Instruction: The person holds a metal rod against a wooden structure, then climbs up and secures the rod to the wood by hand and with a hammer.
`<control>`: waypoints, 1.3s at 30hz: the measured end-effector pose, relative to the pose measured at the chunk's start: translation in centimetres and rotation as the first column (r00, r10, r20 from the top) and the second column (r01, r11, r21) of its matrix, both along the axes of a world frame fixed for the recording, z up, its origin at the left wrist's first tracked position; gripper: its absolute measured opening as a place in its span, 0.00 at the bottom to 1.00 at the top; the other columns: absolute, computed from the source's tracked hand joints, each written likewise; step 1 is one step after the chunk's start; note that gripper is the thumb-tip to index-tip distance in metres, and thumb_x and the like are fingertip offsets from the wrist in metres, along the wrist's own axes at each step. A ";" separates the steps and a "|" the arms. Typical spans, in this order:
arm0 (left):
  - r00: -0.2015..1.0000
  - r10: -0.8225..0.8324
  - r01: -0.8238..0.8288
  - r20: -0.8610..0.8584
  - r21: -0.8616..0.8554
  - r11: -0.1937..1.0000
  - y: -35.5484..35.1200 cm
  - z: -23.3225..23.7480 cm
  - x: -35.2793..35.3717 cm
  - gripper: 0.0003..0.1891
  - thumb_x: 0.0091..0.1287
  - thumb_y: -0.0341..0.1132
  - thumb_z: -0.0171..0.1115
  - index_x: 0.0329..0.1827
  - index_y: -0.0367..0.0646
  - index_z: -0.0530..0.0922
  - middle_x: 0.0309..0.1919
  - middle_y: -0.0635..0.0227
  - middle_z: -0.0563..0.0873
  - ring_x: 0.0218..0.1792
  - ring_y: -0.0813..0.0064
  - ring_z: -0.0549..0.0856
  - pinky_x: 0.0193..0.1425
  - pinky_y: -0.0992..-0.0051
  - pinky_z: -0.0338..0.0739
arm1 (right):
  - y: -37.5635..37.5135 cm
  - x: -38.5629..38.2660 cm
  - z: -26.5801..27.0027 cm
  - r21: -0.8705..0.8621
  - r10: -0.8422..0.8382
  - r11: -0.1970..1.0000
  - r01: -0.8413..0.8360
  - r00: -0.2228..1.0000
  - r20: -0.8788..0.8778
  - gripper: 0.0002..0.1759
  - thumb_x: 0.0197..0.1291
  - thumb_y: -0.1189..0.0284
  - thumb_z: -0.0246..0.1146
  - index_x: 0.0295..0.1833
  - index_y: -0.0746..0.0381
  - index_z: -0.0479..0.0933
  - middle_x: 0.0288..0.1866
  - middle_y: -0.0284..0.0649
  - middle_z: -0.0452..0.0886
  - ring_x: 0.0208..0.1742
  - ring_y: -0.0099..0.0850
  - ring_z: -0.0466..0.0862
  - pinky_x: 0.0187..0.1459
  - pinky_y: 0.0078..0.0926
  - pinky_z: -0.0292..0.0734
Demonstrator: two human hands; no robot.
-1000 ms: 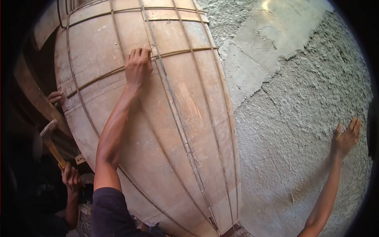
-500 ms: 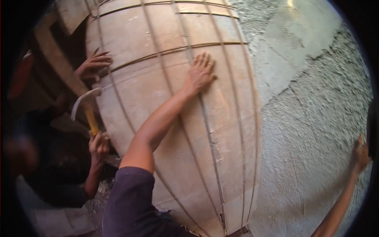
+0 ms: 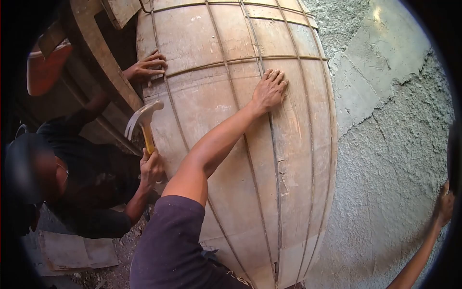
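My left hand (image 3: 270,91) lies flat on a wooden panel (image 3: 245,178), fingers spread, its fingertips just below a horizontal metal rod (image 3: 202,66). Thin rods (image 3: 250,154) run lengthwise over the panel, crossing the horizontal ones. At the far right edge, my right hand (image 3: 446,207) has its fingers curled beside a dark object (image 3: 454,159), partly lost in the shadowed border; what it holds, I cannot tell. Beneath that arm is a rough grey plastered wall (image 3: 385,192).
On the left, a co-worker's hand (image 3: 151,166) grips a claw hammer (image 3: 146,125) at the panel's edge. Their other hand (image 3: 147,66) rests on the panel higher up. Wooden beams (image 3: 103,53) stand behind, and flat boards (image 3: 77,250) lie on the ground at lower left.
The view has shifted, so the panel and wall sit farther right and slightly lower. My left hand stays on the panel; the co-worker and hammer show more fully and sharply.
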State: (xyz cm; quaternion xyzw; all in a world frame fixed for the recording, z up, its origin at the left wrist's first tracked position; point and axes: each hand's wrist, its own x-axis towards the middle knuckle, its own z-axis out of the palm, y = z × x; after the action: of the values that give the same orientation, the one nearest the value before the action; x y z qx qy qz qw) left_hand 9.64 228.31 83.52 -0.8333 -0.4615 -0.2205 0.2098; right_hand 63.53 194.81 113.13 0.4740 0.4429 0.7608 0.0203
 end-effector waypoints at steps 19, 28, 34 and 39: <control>0.923 -0.383 0.378 0.041 -0.283 0.881 -22.3 -5.0 -12.6 0.21 0.72 0.37 0.61 0.65 0.37 0.74 0.69 0.54 0.75 0.71 0.56 0.73 0.79 0.60 0.65 | -0.5 -4.3 0.2 -0.023 -0.345 0.933 0.360 0.872 -0.346 0.38 0.78 0.44 0.43 0.83 0.56 0.56 0.81 0.49 0.64 0.80 0.47 0.64 0.78 0.49 0.58; 0.884 -0.468 0.438 0.020 -0.390 0.810 -30.8 -8.1 -19.7 0.12 0.77 0.43 0.57 0.47 0.42 0.76 0.60 0.58 0.78 0.71 0.59 0.73 0.81 0.58 0.62 | 0.0 -1.2 -0.6 0.035 0.309 0.951 -0.308 0.932 -0.189 0.36 0.80 0.45 0.42 0.86 0.43 0.48 0.88 0.34 0.49 0.87 0.31 0.49 0.84 0.49 0.48; 0.814 -0.581 0.558 0.023 -0.314 0.768 -32.1 -9.4 -21.2 0.14 0.78 0.45 0.55 0.42 0.43 0.75 0.53 0.58 0.78 0.66 0.58 0.75 0.82 0.56 0.60 | -1.7 -3.7 0.6 -0.094 -0.142 0.989 0.112 0.892 -0.429 0.39 0.77 0.51 0.53 0.86 0.45 0.48 0.88 0.36 0.48 0.87 0.37 0.49 0.83 0.53 0.48; 0.843 -0.538 0.527 0.000 -0.206 0.825 -32.6 -9.3 -21.2 0.16 0.74 0.46 0.62 0.36 0.41 0.76 0.39 0.59 0.77 0.51 0.59 0.78 0.74 0.57 0.68 | -5.9 -10.3 -5.9 0.001 0.117 0.983 -0.185 0.618 -0.778 0.40 0.73 0.58 0.60 0.84 0.58 0.54 0.86 0.51 0.51 0.85 0.50 0.54 0.81 0.54 0.53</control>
State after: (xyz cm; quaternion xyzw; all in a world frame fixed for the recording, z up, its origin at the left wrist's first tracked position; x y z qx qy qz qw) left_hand -11.58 195.70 74.21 -0.9515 -0.2241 -0.1990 0.0697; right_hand 53.23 188.90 107.20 0.7143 0.4768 0.4642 -0.2169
